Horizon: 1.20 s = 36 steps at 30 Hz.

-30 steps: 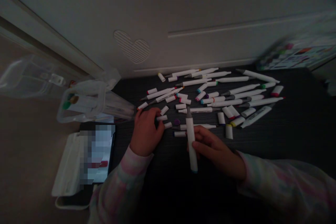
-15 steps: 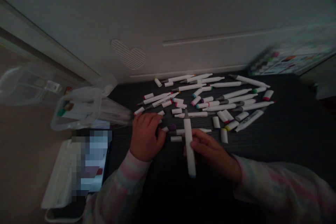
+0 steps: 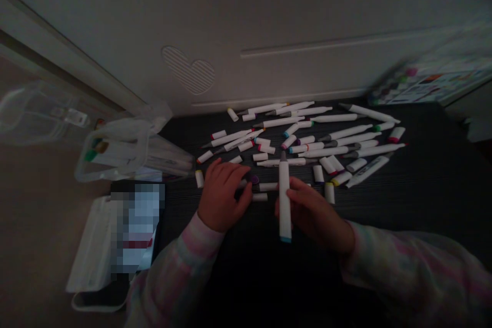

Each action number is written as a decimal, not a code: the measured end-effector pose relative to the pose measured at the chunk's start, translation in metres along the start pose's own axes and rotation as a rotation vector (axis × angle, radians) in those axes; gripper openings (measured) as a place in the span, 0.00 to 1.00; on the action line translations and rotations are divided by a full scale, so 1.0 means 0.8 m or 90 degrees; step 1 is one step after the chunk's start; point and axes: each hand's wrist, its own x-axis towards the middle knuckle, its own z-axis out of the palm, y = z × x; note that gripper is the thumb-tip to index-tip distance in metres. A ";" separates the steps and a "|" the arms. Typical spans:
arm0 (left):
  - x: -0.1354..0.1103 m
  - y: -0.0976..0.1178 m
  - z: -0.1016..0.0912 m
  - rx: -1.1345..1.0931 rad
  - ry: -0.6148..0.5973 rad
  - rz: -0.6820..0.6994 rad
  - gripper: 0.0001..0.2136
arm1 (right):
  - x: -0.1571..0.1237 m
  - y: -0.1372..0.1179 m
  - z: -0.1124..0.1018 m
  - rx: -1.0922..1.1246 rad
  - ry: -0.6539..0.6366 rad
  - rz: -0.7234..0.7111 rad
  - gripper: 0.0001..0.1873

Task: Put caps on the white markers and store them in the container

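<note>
My right hand point(image 3: 319, 212) grips a white marker point(image 3: 284, 202) between thumb and fingers. The marker stands nearly upright in view, its grey tip end at the top and a blue end at the bottom. Over the loose caps, my left hand point(image 3: 223, 197) is curved palm down, thumb and fingers apart. A purple-ended cap point(image 3: 254, 179) lies just beyond its fingertips, and a white cap point(image 3: 260, 197) is beside the thumb. What lies under the palm is hidden. To the left of that hand rests a yellow-ended cap point(image 3: 199, 178).
Several uncapped markers point(image 3: 326, 151) and loose caps lie across the dark table point(image 3: 423, 179). At the left stand a clear plastic case point(image 3: 142, 151) holding markers and a lit phone or tablet point(image 3: 144, 230). A marker set point(image 3: 426, 84) leans by the back panel at right.
My left hand has shifted right toward the purple-ended cap, and a yellow-ended cap now shows at its left. My right hand still holds the marker, slightly farther right and higher in view.
</note>
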 end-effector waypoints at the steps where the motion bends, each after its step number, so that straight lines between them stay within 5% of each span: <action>1: 0.000 0.001 0.000 -0.010 0.000 0.007 0.11 | 0.000 0.000 0.000 0.001 -0.002 -0.002 0.08; 18: 0.002 -0.004 0.005 0.006 0.070 0.028 0.04 | 0.004 0.009 -0.003 -0.004 -0.050 -0.033 0.09; 27: 0.001 -0.005 0.009 0.024 0.075 0.051 0.05 | 0.001 0.001 -0.002 0.067 0.003 0.016 0.09; 36: 0.000 -0.008 0.012 0.025 0.066 0.051 0.06 | -0.002 -0.006 -0.003 0.199 -0.071 0.117 0.07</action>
